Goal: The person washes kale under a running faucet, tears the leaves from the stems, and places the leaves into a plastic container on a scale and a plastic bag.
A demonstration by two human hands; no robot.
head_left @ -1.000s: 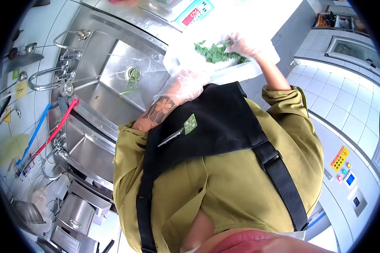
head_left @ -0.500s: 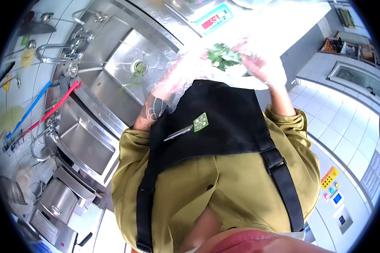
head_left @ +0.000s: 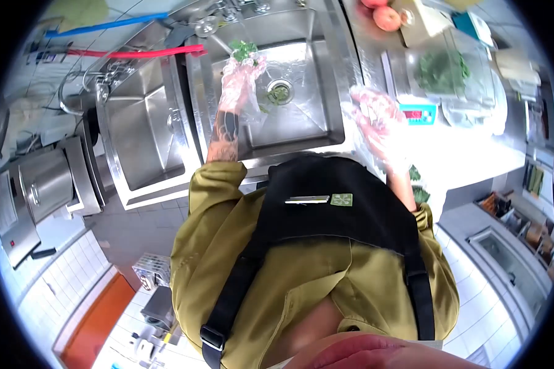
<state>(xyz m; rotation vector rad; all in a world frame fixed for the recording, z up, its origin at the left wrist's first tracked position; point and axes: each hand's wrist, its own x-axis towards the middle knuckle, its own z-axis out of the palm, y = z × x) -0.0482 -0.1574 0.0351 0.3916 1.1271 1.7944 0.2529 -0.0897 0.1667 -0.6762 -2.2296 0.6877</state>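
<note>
My left hand (head_left: 241, 75), in a clear plastic glove, is over the right-hand steel sink (head_left: 314, 132) with its fingers closed on a small bunch of green leaves (head_left: 244, 50). Below and to the right of it, green scraps (head_left: 278, 93) lie at the drain. My right hand (head_left: 377, 114), also in a clear glove, is raised by the sink's right edge, left of a blue scale (head_left: 420, 114) with a red display. Its fingers look loosely spread and nothing shows in them. More leaves (head_left: 421, 195) lie beside my right forearm.
A clear container of greens (head_left: 443, 71) stands at the back right, near red fruit (head_left: 386, 18). A second sink (head_left: 144, 132) is on the left. Blue (head_left: 114, 24) and red (head_left: 141, 53) hoses or handles run above it. Taps line the back wall.
The view has turned toward the sinks. My left hand has moved from the bright counter to over the sink, with leaves in it. My right hand has come away from the leaves.
</note>
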